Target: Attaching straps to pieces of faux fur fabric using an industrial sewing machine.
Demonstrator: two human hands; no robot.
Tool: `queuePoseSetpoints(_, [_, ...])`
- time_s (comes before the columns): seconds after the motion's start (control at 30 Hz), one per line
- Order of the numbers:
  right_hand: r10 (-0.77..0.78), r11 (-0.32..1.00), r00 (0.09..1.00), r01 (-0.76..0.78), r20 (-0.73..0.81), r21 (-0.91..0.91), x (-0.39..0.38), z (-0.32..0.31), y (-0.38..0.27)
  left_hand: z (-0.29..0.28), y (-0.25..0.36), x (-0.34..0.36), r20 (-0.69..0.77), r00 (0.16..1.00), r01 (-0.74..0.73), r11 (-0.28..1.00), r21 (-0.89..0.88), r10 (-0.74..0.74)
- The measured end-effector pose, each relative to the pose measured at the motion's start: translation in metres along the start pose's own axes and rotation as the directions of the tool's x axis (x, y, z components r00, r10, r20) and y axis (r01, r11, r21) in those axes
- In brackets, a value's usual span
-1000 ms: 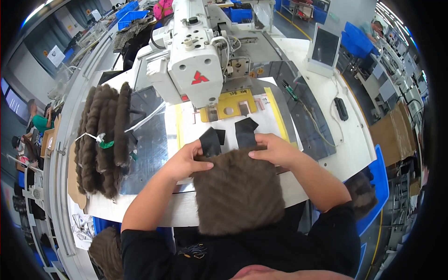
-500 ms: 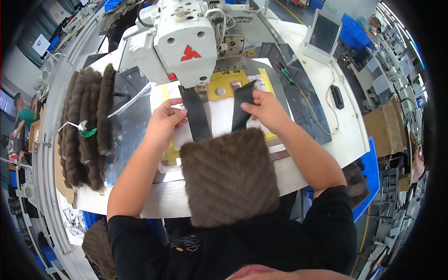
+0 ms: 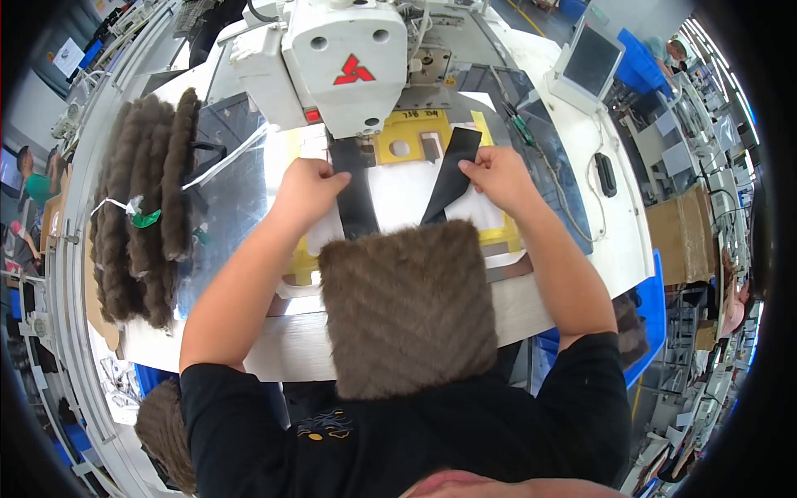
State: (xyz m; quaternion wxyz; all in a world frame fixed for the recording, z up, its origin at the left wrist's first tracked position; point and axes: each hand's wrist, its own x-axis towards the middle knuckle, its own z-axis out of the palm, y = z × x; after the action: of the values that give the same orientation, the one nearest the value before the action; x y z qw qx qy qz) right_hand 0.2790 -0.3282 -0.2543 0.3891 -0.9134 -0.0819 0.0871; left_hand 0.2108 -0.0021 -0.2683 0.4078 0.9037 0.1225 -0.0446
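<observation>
My left hand (image 3: pixel 312 189) grips the left black strip (image 3: pixel 357 207) by its outer edge, with thumb and fingers closed, just below the white machine head (image 3: pixel 344 41). My right hand (image 3: pixel 498 178) pinches the right black strip (image 3: pixel 452 173), which slants up toward its loose top end. Both strips run from the square brown fur piece (image 3: pixel 407 307), which lies over the front table edge against my body, its chevron grooves facing up. Between the strips are a yellow template plate (image 3: pixel 386 145) with cut-out openings and a white sheet (image 3: pixel 398 191).
Bundled brown fur rolls (image 3: pixel 141 207) lie at the left. A screen (image 3: pixel 589 58), a black oblong object (image 3: pixel 603 173) and a green-handled tool (image 3: pixel 519 124) are at the right. Blue bins (image 3: pixel 652 332) flank the table. Co-workers (image 3: pixel 37 187) sit in the background.
Both hands have moved forward from the fur piece's top edge, drawing the strips out flatter under the machine. The right hand has since shifted slightly right. The fur piece sits slightly higher in view.
</observation>
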Motion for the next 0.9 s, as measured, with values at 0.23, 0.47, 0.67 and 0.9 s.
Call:
queuePoseSetpoints(0.23, [0.063,0.983,0.997,-0.069,-0.04,-0.168,0.026,-0.014,0.02,-0.012,0.003,-0.005,-0.14,0.99,0.003,0.972,0.235,0.031])
queuePoseSetpoints(0.47, [0.095,0.991,0.995,-0.093,0.012,-0.096,0.069,-0.014,0.007,-0.009,-0.006,0.049,-0.174,0.982,-0.046,0.982,0.184,0.078])
queuePoseSetpoints(0.67, [0.14,0.922,0.985,-0.168,0.103,0.349,0.092,-0.007,0.01,-0.007,-0.004,0.057,-0.144,0.989,-0.01,0.975,-0.222,-0.023])
queuePoseSetpoints(0.9, [0.1,0.934,0.994,-0.112,0.053,0.338,0.009,-0.017,0.008,-0.024,-0.014,-0.011,0.044,0.988,0.152,0.862,-0.484,-0.149])
